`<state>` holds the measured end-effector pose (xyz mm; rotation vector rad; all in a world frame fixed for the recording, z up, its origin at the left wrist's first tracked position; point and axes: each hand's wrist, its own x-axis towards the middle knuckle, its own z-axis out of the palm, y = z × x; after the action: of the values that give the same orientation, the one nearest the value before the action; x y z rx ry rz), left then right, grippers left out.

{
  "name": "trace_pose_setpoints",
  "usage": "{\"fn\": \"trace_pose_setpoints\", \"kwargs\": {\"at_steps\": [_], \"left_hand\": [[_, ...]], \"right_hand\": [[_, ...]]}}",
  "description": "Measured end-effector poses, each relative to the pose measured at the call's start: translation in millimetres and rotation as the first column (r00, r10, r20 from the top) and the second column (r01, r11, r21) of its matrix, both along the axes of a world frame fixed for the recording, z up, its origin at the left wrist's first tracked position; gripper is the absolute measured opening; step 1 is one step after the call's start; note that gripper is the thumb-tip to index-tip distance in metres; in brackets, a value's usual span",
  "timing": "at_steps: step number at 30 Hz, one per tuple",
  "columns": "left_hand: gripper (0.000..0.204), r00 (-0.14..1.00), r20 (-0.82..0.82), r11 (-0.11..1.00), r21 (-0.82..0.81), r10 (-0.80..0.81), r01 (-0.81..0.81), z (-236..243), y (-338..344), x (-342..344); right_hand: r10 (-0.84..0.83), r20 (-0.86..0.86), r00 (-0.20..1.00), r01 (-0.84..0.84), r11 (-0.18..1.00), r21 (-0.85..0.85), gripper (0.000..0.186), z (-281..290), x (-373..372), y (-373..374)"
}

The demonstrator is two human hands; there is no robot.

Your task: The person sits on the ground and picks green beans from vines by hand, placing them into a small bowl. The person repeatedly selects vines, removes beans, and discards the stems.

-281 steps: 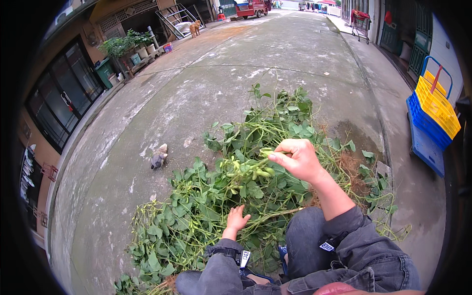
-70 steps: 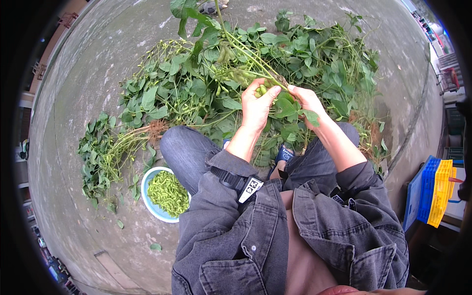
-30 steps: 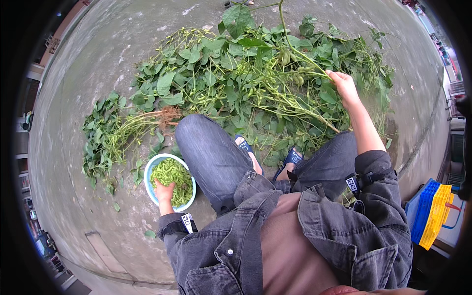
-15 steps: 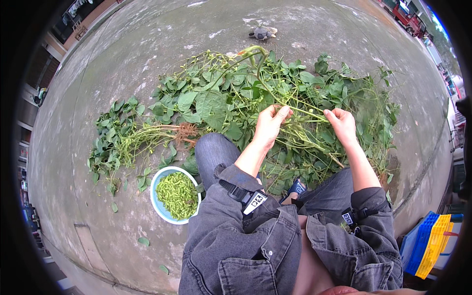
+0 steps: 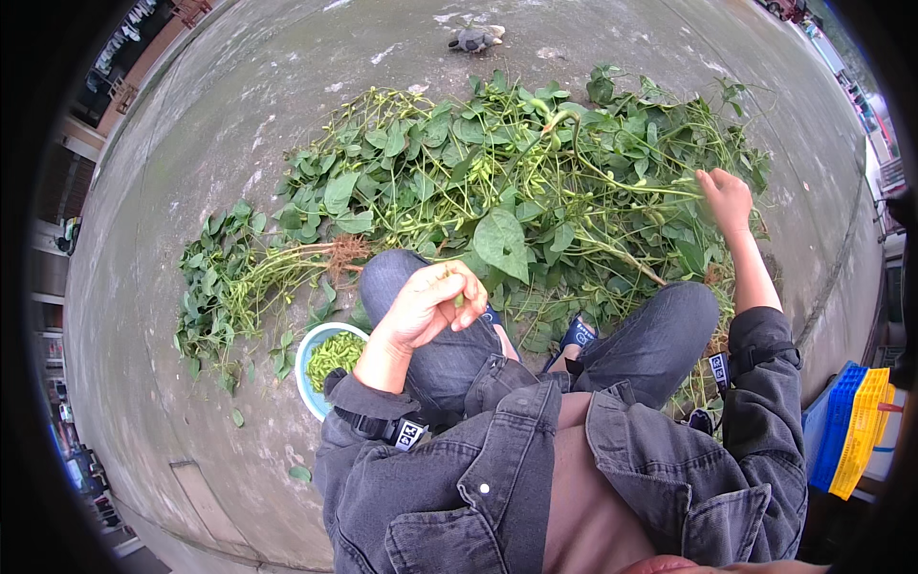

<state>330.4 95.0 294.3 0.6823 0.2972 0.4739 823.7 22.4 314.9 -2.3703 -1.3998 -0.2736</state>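
1. Change: a half-second earlier both hands meet on one stem; now the left hand is drawn back toward the body, while the right hand remains on the stem. Judged from this, a pod has probably been parted from the plant, so the picking appears partway through.
2. Left hand: raised before the left knee, wrist bent, fingers curled inward. Its grip is mostly closed around a small green piece, probably a pod, largely hidden by the fingers.
3. Right hand: forearm extended forward and outward, fist closed on the stem, which reaches leftward over the heap of leafy plants.
4. Bowl: pale blue, on the ground just beside the left thigh; partly covered by the left forearm. Green pods lie within.
5. Left of the knee: a separate bundle, its brown roots toward the person.
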Motion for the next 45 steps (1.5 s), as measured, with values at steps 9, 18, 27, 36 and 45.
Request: {"fn": "trace_pose_setpoints", "kwargs": {"at_steps": [9,18,27,36,45], "left_hand": [[0.032,0.875,-0.369,0.918,0.355,0.314,-0.179,37,59,23],[0.025,0.9,-0.391,0.938,0.344,0.194,-0.052,24,32,14],[0.03,0.81,-0.218,0.766,0.522,0.545,-0.375,-12,-9,27],[0.009,0.753,-0.243,0.639,0.712,0.611,-0.289,-14,-11,33],[0.022,0.886,-0.463,0.804,0.517,-0.026,0.294,10,-29,-10]], "right_hand": [[0.12,0.137,0.983,-0.147,0.967,0.207,0.037,-7,-34,-1],[0.197,0.196,0.961,-0.238,0.948,0.212,0.035,-12,-52,6],[0.191,0.172,0.966,-0.223,0.956,0.192,0.037,-19,-64,14],[0.187,0.167,0.968,-0.215,0.962,0.17,0.036,-18,-73,16],[0.106,0.234,0.966,-0.135,0.984,0.113,0.04,0,-31,12]]}}
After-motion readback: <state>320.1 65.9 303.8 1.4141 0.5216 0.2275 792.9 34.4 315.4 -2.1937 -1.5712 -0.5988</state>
